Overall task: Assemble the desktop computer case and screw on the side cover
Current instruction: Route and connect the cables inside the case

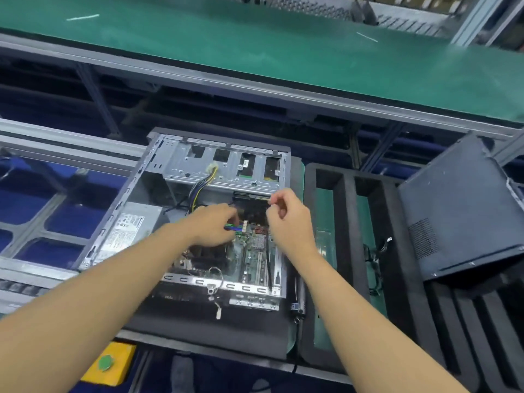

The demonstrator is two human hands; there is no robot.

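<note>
The boxy grey steel desktop computer case [198, 163] is lying open side up at frame centre on a black foam mat [198, 330]. Its long axis is running from lower to upper frame, with the drive bays pointing toward the top. Inside, the left hand [212, 225] is pinching coloured wires [233, 226]. The right hand [289, 219] is curling closed, thumb on forefinger. A black perforated metal enclosure [459, 208] is leaning at right.

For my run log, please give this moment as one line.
open grey metal computer case: lying flat, uncovered | left hand: holds coloured wires | right hand: curled, contents unclear
</note>
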